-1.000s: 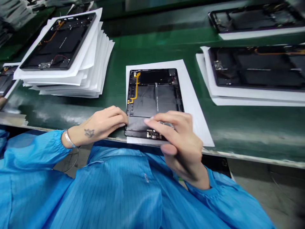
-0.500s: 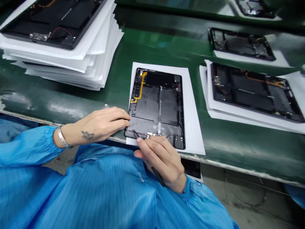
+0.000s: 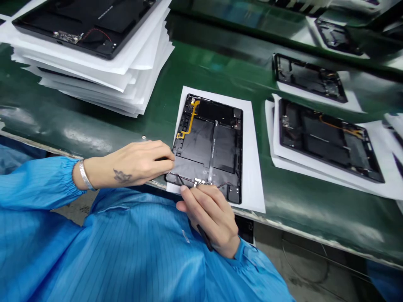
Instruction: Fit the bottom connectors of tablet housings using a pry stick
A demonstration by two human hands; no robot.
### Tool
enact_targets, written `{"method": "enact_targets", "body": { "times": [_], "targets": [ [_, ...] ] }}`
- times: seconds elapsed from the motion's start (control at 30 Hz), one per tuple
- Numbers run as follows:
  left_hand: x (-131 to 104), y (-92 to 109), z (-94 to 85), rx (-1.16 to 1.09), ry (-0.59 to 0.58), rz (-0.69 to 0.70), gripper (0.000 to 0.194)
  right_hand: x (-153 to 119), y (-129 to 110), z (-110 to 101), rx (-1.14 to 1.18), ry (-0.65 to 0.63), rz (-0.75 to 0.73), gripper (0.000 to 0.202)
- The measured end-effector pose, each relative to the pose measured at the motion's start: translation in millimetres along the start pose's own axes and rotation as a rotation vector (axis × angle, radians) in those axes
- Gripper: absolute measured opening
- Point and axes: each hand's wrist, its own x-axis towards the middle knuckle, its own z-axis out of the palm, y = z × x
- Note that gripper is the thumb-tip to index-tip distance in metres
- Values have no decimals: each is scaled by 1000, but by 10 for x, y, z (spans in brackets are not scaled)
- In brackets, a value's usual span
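An opened tablet housing, black inside with an orange flex cable and a grey ribbon, lies on a white sheet at the bench's front edge. Against its lower left edge, my left hand is closed with bent fingers; its thumb is hidden. Black tweezers are gripped in my right hand over the lower edge. Their thin tip reaches the lower left corner, beside a thin wire. My right fingers partly cover a small circuit board.
At the upper left stands a tall stack of white sheets topped by another housing. More housings on sheets lie to the right and behind. A tiny part sits near my left hand. The green bench ends close to my body.
The view has shifted slightly, so the bench items sit a little differently. Both hands stay at the housing's lower edge, and the tweezers' tip remains near the same corner.
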Motion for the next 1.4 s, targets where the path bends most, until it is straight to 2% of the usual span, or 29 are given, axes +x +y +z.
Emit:
{"method": "enact_targets", "body": {
  "times": [0.2, 0.4, 0.6, 0.8, 0.93, 1.13, 1.27, 1.4],
  "targets": [
    [27, 8, -14, 41, -20, 10, 19, 21, 40, 23, 60, 26, -62, 18],
    [-1, -4, 18, 28, -2, 0, 18, -48, 46, -7, 114, 41, -40, 20],
    [-13, -11, 22, 5, 4, -9, 18, -48, 2, -27, 27, 42, 18, 18],
    [27, 31, -2, 102, -23, 3, 16, -35, 1, 18, 8, 51, 12, 20],
    [125, 84, -7, 135, -62, -10, 19, -34, 14, 31, 1, 54, -13, 20],
    [222, 143, 57, 190, -198, 27, 11, -12, 24, 33, 29, 102, -27, 16],
    [253, 246, 79, 346, -143, 96, 20, -10, 38, 57, 44, 123, -39, 15],
    [305, 293, 44, 352, -50, 125, 24, -35, 36, 73, 86, 125, -20, 18]
  ]
}}
